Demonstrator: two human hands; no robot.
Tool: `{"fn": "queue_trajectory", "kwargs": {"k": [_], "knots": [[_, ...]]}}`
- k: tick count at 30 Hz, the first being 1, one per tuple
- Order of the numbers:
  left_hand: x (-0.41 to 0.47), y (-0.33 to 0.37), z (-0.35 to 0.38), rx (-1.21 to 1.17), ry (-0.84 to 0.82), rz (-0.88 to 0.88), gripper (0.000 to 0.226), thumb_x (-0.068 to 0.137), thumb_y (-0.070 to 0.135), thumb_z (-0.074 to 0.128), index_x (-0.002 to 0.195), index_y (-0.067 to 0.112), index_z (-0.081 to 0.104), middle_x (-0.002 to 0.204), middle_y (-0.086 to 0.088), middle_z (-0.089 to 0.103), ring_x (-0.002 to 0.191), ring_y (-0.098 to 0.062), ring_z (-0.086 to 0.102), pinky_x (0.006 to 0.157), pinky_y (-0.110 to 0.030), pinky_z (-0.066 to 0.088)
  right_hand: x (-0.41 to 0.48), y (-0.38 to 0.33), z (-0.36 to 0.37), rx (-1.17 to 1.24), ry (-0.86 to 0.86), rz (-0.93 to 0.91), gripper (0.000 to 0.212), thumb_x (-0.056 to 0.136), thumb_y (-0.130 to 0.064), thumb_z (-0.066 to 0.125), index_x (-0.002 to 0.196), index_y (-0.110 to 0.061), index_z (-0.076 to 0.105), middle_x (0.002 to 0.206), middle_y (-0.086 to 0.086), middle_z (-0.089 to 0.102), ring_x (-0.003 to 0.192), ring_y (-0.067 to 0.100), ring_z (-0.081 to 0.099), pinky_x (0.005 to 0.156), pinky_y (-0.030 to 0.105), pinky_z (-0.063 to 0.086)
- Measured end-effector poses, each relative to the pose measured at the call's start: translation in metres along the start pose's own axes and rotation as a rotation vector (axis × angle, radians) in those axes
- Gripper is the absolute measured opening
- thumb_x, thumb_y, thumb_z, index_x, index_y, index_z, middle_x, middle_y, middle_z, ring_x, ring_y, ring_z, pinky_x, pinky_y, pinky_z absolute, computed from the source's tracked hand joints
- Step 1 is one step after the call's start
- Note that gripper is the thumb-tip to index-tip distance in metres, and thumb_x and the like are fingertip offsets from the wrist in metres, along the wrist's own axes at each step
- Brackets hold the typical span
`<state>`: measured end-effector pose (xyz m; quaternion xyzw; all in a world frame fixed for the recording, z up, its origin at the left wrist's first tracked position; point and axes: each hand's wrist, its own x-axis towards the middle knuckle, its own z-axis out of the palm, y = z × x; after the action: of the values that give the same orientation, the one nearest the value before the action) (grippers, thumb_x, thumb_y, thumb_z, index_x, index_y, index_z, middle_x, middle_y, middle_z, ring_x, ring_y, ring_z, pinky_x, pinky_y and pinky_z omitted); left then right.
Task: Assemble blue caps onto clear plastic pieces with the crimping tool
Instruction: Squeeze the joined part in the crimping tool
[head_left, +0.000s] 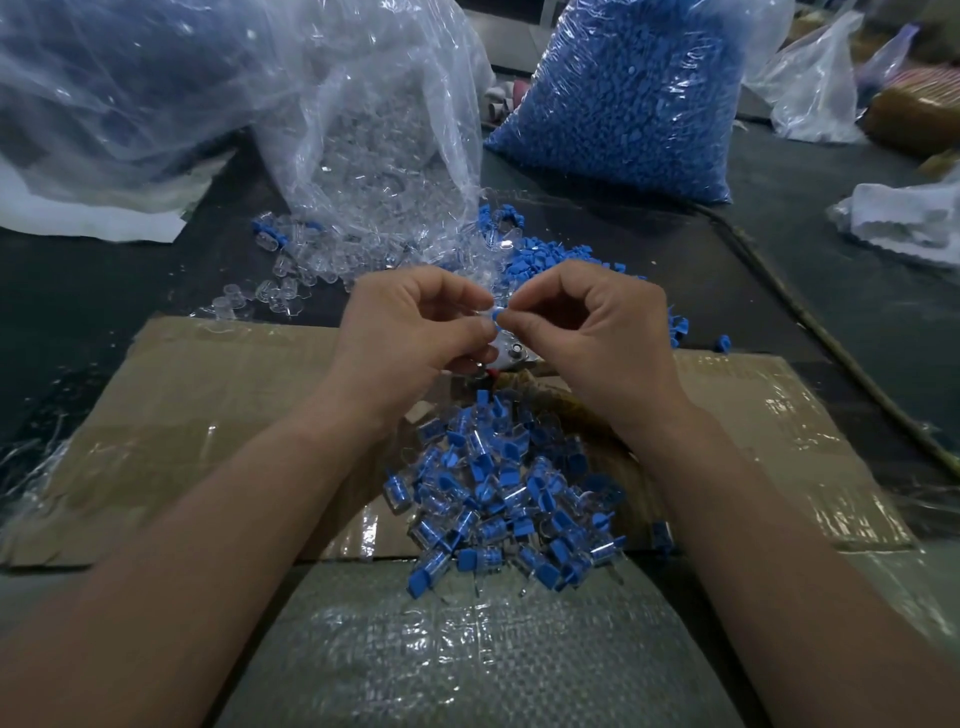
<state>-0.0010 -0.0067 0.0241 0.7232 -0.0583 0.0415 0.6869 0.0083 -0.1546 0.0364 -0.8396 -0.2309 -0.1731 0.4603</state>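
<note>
My left hand (410, 327) and my right hand (592, 332) meet fingertip to fingertip above the cardboard. Between them a small blue cap (497, 313) sits against a clear plastic piece (480, 314); the left fingers pinch the clear piece, the right fingers pinch the cap. Just below the hands lies the metal crimping tool (511, 356), mostly hidden by them. A heap of assembled blue-and-clear pieces (506, 499) lies near me. Loose clear pieces (291, 280) and loose blue caps (535, 260) are scattered behind the hands.
An open clear bag of clear pieces (374, 156) stands at the back centre, a full bag of blue caps (628, 93) to its right. Taped cardboard (208, 415) covers the dark table. A woven sack (467, 649) lies at the near edge. More plastic bags (815, 83) sit at far right.
</note>
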Motion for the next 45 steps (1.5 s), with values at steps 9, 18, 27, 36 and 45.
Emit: {"fn": "queue_trajectory", "kwargs": {"k": [9, 18, 27, 36, 45], "knots": [[-0.0019, 0.0066, -0.0012, -0.061, -0.031, 0.012, 0.014, 0.076, -0.004, 0.065, 0.074, 0.01, 0.062, 0.055, 0.001, 0.066, 0.049, -0.009, 0.063, 0.049, -0.017, 0.051, 0.0015, 0.0008, -0.0023, 0.09, -0.058, 0.065, 0.024, 0.066, -0.024, 0.078, 0.079, -0.03, 0.058, 0.075, -0.011, 0.062, 0.069, 0.004, 0.061, 0.066, 0.019, 0.053], [0.001, 0.0072, -0.0042, -0.208, -0.079, -0.114, 0.014, 0.076, -0.006, 0.061, 0.072, 0.007, 0.061, 0.052, -0.004, 0.065, 0.042, -0.011, 0.06, 0.041, -0.015, 0.046, -0.0004, 0.0041, -0.0026, 0.178, -0.128, -0.059, 0.038, 0.07, -0.003, 0.072, 0.104, -0.017, 0.061, 0.087, -0.01, 0.064, 0.079, 0.003, 0.064, 0.075, 0.017, 0.052], [0.0028, 0.0065, -0.0074, -0.259, -0.154, -0.135, 0.016, 0.082, -0.009, 0.051, 0.076, 0.003, 0.061, 0.057, -0.008, 0.067, 0.047, -0.015, 0.063, 0.044, -0.018, 0.05, -0.0015, 0.0044, -0.0066, 0.189, -0.111, -0.036, 0.032, 0.069, -0.005, 0.073, 0.095, -0.021, 0.062, 0.079, -0.012, 0.065, 0.074, 0.001, 0.065, 0.07, 0.016, 0.053], [0.0012, 0.0075, -0.006, -0.26, -0.139, -0.147, 0.016, 0.081, -0.009, 0.053, 0.076, 0.004, 0.062, 0.058, -0.009, 0.067, 0.049, -0.016, 0.065, 0.045, -0.019, 0.052, -0.0007, 0.0072, -0.0076, 0.111, -0.098, -0.063, 0.033, 0.072, -0.005, 0.073, 0.102, -0.013, 0.063, 0.084, -0.005, 0.066, 0.078, 0.003, 0.066, 0.073, 0.018, 0.054], [0.0007, 0.0081, -0.0057, -0.24, -0.152, -0.145, 0.011, 0.079, -0.007, 0.056, 0.077, 0.002, 0.061, 0.057, -0.008, 0.067, 0.049, -0.016, 0.064, 0.048, -0.02, 0.053, -0.0016, 0.0036, -0.0079, 0.054, -0.088, -0.12, 0.033, 0.071, -0.01, 0.073, 0.102, -0.012, 0.062, 0.083, -0.001, 0.066, 0.076, 0.013, 0.067, 0.069, 0.027, 0.057]]}}
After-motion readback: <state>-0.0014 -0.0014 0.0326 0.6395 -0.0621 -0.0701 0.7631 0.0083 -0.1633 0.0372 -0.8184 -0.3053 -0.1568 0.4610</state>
